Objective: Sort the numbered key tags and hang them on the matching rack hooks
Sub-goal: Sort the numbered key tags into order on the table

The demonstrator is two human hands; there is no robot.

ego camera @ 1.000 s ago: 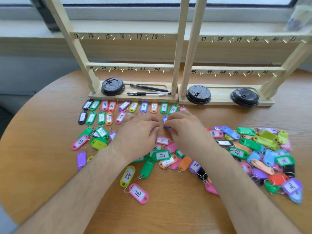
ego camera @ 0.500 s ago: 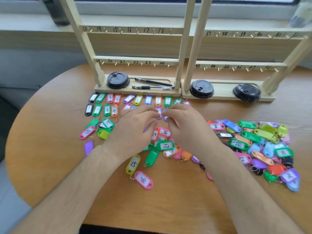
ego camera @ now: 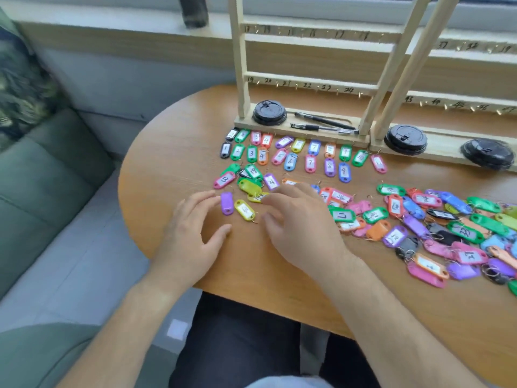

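Two rows of numbered key tags (ego camera: 310, 156) lie sorted in front of the wooden rack (ego camera: 305, 79), whose rails carry numbered hooks. A loose heap of coloured tags (ego camera: 436, 219) covers the table's right side. My left hand (ego camera: 193, 231) rests open on the wood, fingers spread, just left of a purple tag (ego camera: 227, 203) and a yellow tag (ego camera: 244, 210). My right hand (ego camera: 299, 225) hovers open beside them, its fingertips near another yellow tag (ego camera: 258, 196). Neither hand holds a tag.
Three black cup lids (ego camera: 269, 112) and two pens (ego camera: 321, 123) sit on the rack's base. The round wooden table (ego camera: 173, 152) ends close to my left hand; a grey-green sofa (ego camera: 56, 191) stands beyond that edge.
The view has swung left. Both hands left the centre of the tag heap and moved to the left end, and their fingers have spread out flat.
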